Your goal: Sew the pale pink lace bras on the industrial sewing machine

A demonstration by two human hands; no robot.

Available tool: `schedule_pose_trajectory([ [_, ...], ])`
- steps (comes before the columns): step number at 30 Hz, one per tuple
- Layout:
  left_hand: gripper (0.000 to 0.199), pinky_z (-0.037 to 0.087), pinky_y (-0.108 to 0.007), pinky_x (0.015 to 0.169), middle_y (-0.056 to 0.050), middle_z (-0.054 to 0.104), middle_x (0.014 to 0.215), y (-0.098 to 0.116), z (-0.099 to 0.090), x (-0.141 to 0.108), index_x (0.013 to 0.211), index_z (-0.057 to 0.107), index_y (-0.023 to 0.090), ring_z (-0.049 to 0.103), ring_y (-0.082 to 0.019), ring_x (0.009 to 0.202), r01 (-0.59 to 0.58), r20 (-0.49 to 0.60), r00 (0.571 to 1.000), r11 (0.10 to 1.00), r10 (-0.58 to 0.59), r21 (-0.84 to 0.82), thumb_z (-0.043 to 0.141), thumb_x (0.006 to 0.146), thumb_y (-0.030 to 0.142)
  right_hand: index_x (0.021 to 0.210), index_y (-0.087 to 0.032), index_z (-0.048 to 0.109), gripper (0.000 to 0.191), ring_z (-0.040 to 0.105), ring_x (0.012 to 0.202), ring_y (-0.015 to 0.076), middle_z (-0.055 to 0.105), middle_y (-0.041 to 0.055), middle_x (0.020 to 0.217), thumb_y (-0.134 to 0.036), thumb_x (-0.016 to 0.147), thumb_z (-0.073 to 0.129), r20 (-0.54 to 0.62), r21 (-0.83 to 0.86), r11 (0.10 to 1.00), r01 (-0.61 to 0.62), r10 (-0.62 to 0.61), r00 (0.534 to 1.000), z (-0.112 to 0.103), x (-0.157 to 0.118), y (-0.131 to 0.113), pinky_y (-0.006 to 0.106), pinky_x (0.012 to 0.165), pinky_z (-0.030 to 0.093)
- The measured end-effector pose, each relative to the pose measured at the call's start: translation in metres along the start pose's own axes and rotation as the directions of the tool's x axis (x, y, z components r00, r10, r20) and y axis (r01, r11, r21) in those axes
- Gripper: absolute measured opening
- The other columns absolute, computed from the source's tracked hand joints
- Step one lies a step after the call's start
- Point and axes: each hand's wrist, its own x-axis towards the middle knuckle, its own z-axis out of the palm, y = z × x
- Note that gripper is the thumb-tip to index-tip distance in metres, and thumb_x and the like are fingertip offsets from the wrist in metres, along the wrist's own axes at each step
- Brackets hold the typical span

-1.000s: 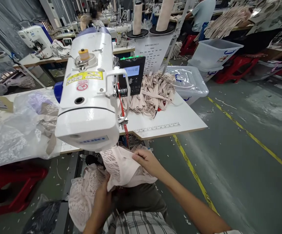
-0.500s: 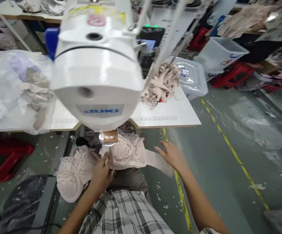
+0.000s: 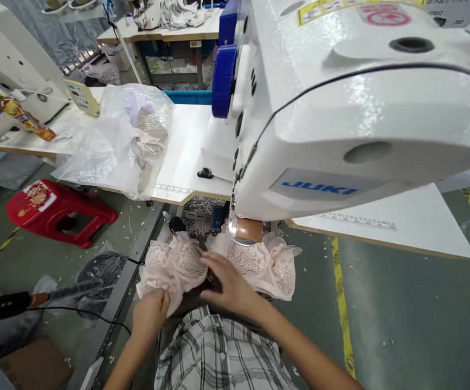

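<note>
A white sewing machine [image 3: 340, 157] stands over pale pink lace bras. One bra [image 3: 265, 262] lies under its needle end, beside a copper-coloured part [image 3: 249, 229]. Left of it another lace bra [image 3: 178, 262] hangs over the lap. My left hand [image 3: 152, 311] pinches the lower left edge of that left bra. With fingers apart, my right hand [image 3: 226, 284] touches the right side of the left bra, its thumb spread below. The fabric partly hides the left fingertips.
A white table [image 3: 186, 146] bears a clear plastic bag [image 3: 124, 135] with fabric inside. A red stool [image 3: 59, 211] is on the floor at left. A drink bottle [image 3: 21, 115] lies near another machine [image 3: 15, 59]. A black bar [image 3: 2, 307] juts in at lower left.
The view has swung left. My right hand has come from the beige band at the right over to the left bra. My left hand has moved left, from the right bra's edge onto the left bra.
</note>
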Motion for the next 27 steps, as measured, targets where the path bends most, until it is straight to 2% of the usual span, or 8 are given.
schedule_pose_trajectory([
  [4,0.042,0.035,-0.029,0.060,-0.005,0.063,0.066,0.031,-0.033,-0.039,0.065,0.055,0.021,0.059,-0.018,0.064,-0.288,0.010,0.956,0.946,0.293,-0.151,0.034,0.097,0.039,0.098,-0.018,0.071,0.041,0.068,0.095,0.0255,0.074,0.0081,0.101,-0.051,0.076,0.075,0.533,0.054,0.976,0.212,-0.208,0.820,0.030,0.018,-0.032,0.031,0.081,0.052],
  [6,0.041,0.039,-0.029,0.063,-0.005,0.064,0.070,0.035,-0.053,-0.039,0.067,0.057,0.022,0.059,-0.018,0.067,-0.363,-0.112,0.932,0.879,0.346,-0.308,0.037,0.096,0.042,0.084,-0.020,0.071,0.026,0.070,0.081,0.0192,0.076,0.0005,0.085,-0.047,0.083,0.070,0.612,0.100,0.967,0.235,-0.246,0.751,0.021,0.013,-0.043,0.024,0.072,0.050],
  [9,0.034,0.047,-0.032,0.079,-0.009,0.068,0.100,0.034,-0.076,-0.009,0.096,0.064,0.022,0.062,-0.024,0.096,-0.321,-0.209,0.947,0.736,0.244,-0.596,0.049,0.090,0.052,0.107,-0.027,0.070,0.027,0.067,0.106,0.0201,0.074,-0.0002,0.111,-0.044,0.086,0.068,0.385,0.291,0.935,0.201,-0.307,0.871,-0.027,-0.010,-0.064,0.024,0.092,0.047],
  [11,0.038,0.047,-0.031,0.078,-0.007,0.066,0.097,0.043,-0.082,0.017,0.096,0.064,0.021,0.060,-0.022,0.093,-0.203,-0.006,0.944,0.568,0.329,-0.798,0.054,0.086,0.057,0.119,-0.029,0.066,0.038,0.061,0.119,0.0219,0.069,0.0021,0.124,-0.043,0.083,0.071,0.245,0.381,0.916,0.128,-0.233,0.941,-0.069,-0.029,-0.079,0.026,0.104,0.042],
  [17,0.050,0.025,-0.022,0.055,0.006,0.037,0.062,0.108,-0.082,0.048,0.069,0.049,0.017,0.029,-0.007,0.057,0.154,0.287,0.724,0.258,0.627,-0.954,0.070,0.074,0.062,0.115,-0.029,0.070,0.033,0.066,0.107,0.0246,0.072,0.0018,0.113,-0.040,0.083,0.073,0.229,0.252,0.959,-0.127,0.068,0.971,-0.147,-0.079,-0.081,0.031,0.096,0.048],
  [20,0.046,0.023,-0.023,0.054,0.005,0.037,0.061,0.140,-0.097,0.040,0.068,0.048,0.017,0.029,-0.008,0.056,-0.062,0.199,0.734,0.355,0.650,-0.933,0.060,0.082,0.059,0.096,-0.025,0.075,0.023,0.068,0.081,0.0228,0.074,0.0018,0.089,-0.045,0.084,0.071,0.296,0.078,0.967,-0.243,0.210,0.932,-0.161,-0.097,-0.065,0.030,0.077,0.051],
  [23,0.041,0.026,-0.024,0.056,0.003,0.041,0.062,0.164,-0.118,0.028,0.065,0.046,0.018,0.037,-0.010,0.059,-0.459,-0.029,0.705,0.425,0.709,-0.780,0.048,0.093,0.047,0.107,-0.023,0.072,0.050,0.065,0.085,0.0276,0.071,0.0078,0.094,-0.059,0.073,0.076,0.031,-0.062,0.931,-0.358,0.361,0.932,-0.168,-0.097,-0.051,0.037,0.080,0.050],
  [27,0.040,0.025,-0.025,0.055,0.004,0.042,0.056,0.181,-0.143,0.022,0.061,0.046,0.018,0.038,-0.009,0.054,-0.708,-0.135,0.582,0.417,0.802,-0.569,0.045,0.096,0.039,0.108,-0.023,0.069,0.051,0.060,0.089,0.0240,0.067,0.0069,0.095,-0.065,0.078,0.068,-0.057,0.133,0.980,-0.149,0.157,0.986,-0.159,-0.066,-0.037,0.035,0.084,0.046],
])
